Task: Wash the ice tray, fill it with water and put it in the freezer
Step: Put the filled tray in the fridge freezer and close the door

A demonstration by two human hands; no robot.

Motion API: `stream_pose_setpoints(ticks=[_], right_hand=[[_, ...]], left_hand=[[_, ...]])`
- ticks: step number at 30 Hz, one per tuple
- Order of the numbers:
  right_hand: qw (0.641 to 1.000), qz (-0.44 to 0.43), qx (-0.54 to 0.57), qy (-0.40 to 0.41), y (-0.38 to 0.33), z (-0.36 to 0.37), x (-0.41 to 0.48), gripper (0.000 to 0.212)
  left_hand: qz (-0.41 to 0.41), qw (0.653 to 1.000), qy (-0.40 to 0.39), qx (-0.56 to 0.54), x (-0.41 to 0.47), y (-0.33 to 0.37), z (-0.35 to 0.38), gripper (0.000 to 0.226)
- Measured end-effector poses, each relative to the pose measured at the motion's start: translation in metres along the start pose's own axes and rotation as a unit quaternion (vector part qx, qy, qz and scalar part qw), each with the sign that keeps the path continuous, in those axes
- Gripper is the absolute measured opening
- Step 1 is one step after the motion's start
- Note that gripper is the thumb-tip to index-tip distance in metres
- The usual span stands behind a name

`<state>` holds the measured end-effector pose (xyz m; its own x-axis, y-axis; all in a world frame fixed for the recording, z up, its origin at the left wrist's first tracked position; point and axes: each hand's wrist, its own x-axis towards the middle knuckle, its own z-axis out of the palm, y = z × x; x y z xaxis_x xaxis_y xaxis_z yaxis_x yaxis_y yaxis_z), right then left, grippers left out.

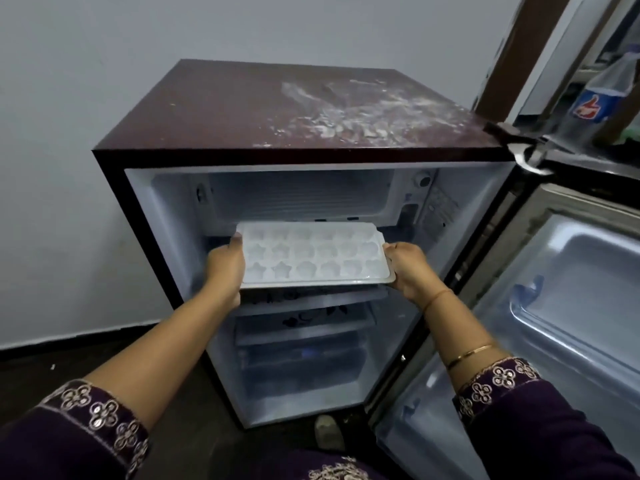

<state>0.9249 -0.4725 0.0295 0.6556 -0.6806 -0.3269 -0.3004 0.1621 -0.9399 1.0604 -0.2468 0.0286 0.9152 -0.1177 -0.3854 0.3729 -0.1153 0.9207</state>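
Mid-frame at the freezer (pixel 301 199) mouth: left hand (pixel 225 263) and right hand (pixel 408 266) clasp the ice tray (pixel 311 254) ends; likely stiff, water-heavy, spill-prone, so keep level.

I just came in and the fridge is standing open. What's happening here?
A person holds a white ice tray level, with the left hand gripping its left end and the right hand gripping its right end. The tray is at the mouth of the freezer compartment at the top of the fridge, whose door stands open to the right. The tray is not yet set down inside. It is hard to tell whether its moulds hold water.
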Motion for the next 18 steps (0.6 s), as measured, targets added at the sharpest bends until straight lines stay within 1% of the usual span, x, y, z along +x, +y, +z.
stream_pose_setpoints(ticks=[2, 3, 5, 8, 10, 12, 15, 18], right_hand=[[1.000, -0.007, 0.008, -0.023, -0.008, 0.005, 0.019, 0.012], [0.999, -0.014, 0.011, -0.030, -0.012, 0.007, 0.027, 0.011], [0.999, -0.033, -0.019, -0.032, -0.019, 0.010, 0.044, 0.017], [0.996, -0.047, -0.062, -0.035, -0.028, 0.016, 0.064, 0.012], [0.994, -0.049, -0.084, -0.040, -0.032, 0.020, 0.075, 0.010], [0.992, -0.062, -0.109, -0.032, -0.034, 0.023, 0.084, 0.004], [0.986, -0.069, -0.148, -0.013, -0.035, 0.026, 0.096, 0.008], [0.985, -0.073, -0.157, -0.006, -0.037, 0.027, 0.105, 0.011]], left_hand=[[0.012, 1.000, 0.015, 0.010, 0.015, 0.006, 0.006, 0.029], [0.017, 0.999, 0.025, 0.015, 0.023, 0.008, 0.008, 0.028], [0.026, 0.999, 0.028, 0.034, 0.038, 0.010, 0.012, 0.028], [0.048, 0.993, 0.034, 0.101, 0.051, 0.017, 0.019, 0.022], [0.054, 0.988, 0.051, 0.137, 0.062, 0.021, 0.022, 0.031], [0.059, 0.980, 0.066, 0.179, 0.068, 0.024, 0.025, 0.036], [0.066, 0.966, 0.085, 0.236, 0.068, 0.032, 0.029, 0.041], [0.098, 0.952, 0.112, 0.269, 0.072, 0.037, 0.031, 0.047]])
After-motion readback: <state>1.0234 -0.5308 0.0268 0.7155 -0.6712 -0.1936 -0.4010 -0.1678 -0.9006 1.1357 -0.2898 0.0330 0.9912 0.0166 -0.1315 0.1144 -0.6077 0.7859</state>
